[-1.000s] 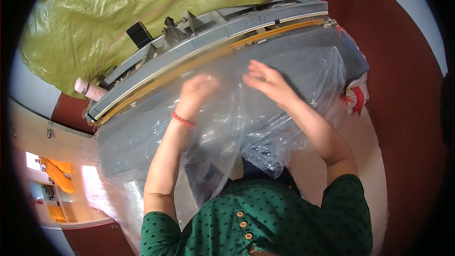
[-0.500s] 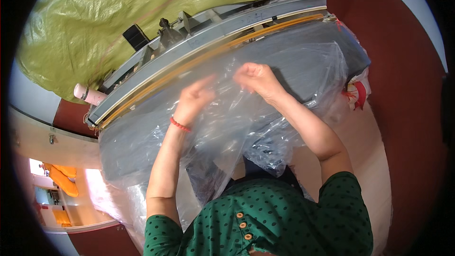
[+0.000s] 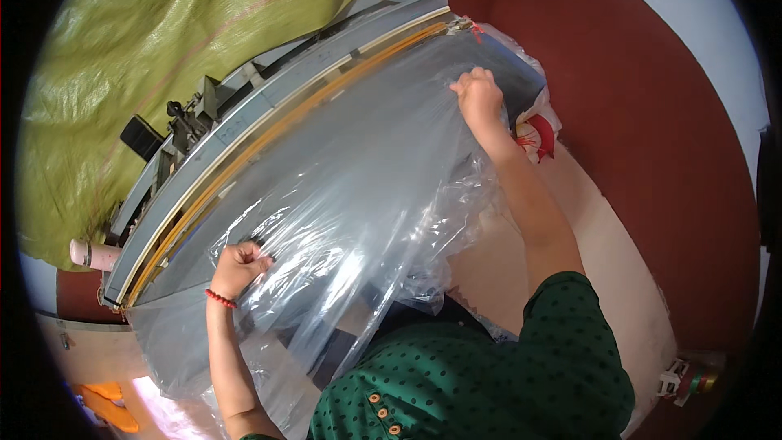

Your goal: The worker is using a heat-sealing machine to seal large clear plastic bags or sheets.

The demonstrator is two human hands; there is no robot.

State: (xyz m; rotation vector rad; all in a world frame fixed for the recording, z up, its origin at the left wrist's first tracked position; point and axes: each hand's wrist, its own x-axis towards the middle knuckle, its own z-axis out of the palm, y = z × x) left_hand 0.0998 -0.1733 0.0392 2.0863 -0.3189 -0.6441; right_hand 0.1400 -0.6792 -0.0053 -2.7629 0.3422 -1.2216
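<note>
Gripping the clear plastic sheet (image 3: 358,195) at two far-apart spots, both hands show in my head view. My left hand (image 3: 240,265) is low on the left, fingers curled shut into a fist around a bunched edge of the film, with a red bead bracelet (image 3: 220,299) on that wrist. My right hand (image 3: 479,98) is up near the top right, fingers closed and pinching the sheet's upper edge, the forearm running down to a dark green dotted sleeve (image 3: 570,342).

Between the two hands the sheet lies spread and fairly taut over a grey slanted machine bed; lower down it hangs in loose, crumpled folds in front of my chest. Along the sheet's upper left edge runs a long grey sealing bar (image 3: 277,114) with an orange-yellow strip (image 3: 244,155) beside it, both reaching diagonally from lower left to upper right. A black knob (image 3: 140,137) and some small metal fittings sit on the far side of that bar.

Behind the machine a yellow-green woven tarp (image 3: 163,33) fills the upper left. A pale pink tube end (image 3: 91,254) sticks out at the left, below the bar. To the right of my right hand I see a white bag with red markings (image 3: 539,134), just beside the sheet's edge, against a dark red floor (image 3: 652,114).
</note>
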